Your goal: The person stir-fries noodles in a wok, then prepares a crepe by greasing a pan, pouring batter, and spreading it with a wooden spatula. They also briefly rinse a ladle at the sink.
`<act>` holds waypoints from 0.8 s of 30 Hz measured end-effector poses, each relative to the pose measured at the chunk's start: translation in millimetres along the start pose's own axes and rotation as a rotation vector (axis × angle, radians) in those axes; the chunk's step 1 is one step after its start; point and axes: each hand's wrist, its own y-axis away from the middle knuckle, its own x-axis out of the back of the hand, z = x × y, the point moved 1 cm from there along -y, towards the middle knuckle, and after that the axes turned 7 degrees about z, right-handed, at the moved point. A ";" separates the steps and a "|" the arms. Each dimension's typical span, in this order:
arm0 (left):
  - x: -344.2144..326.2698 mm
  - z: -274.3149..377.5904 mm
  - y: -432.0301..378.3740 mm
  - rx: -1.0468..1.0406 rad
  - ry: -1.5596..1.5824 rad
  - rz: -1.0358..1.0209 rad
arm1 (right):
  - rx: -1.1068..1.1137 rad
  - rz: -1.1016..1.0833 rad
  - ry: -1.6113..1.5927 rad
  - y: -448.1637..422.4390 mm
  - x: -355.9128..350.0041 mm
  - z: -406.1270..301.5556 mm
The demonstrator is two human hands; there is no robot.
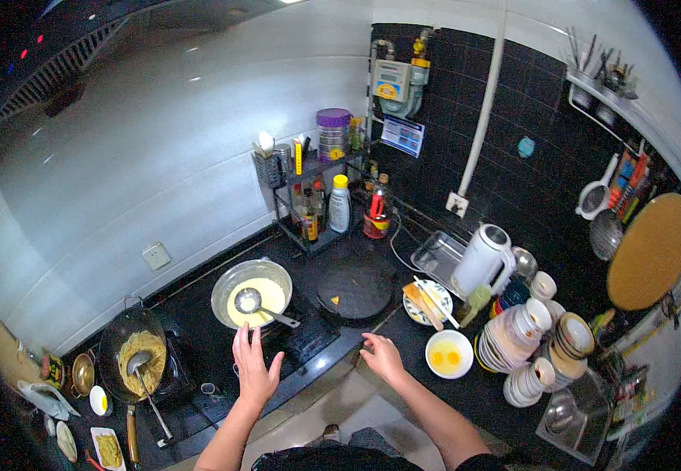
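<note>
My left hand (253, 366) reaches over the stove edge with fingers spread and nothing in it. Just beyond its fingertips stands a steel bowl (218, 288) of pale yellow batter. A metal ladle (275, 316) rests in that bowl, its handle sticking out over the rim towards me. My right hand (382, 355) hovers near the counter's front edge, fingers loosely bent and apart, holding nothing that I can see. Ahead of it lies a flat black pan (357, 291) with a small yellow scrap on it. To its right sits a white bowl (461, 371) with two egg yolks.
A wok (110, 359) with noodles and a ladle stands at the left. Chopsticks and a wooden spatula lie across a patterned plate (414, 315). Behind are a white kettle (481, 259) and a bottle rack (293, 226). Stacked bowls (529, 382) stand beside the sink (579, 435).
</note>
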 end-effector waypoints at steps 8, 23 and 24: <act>-16.3 14.7 -20.5 0.186 -0.141 0.022 | 0.374 -0.013 0.388 -128.1 -76.7 11.3; -50.0 40.5 -47.2 0.272 -0.228 0.121 | 0.687 -0.031 0.251 -200.9 -41.0 -2.0; -52.2 41.8 -51.0 0.263 -0.223 0.131 | 0.695 0.066 0.159 -214.2 -20.4 -2.2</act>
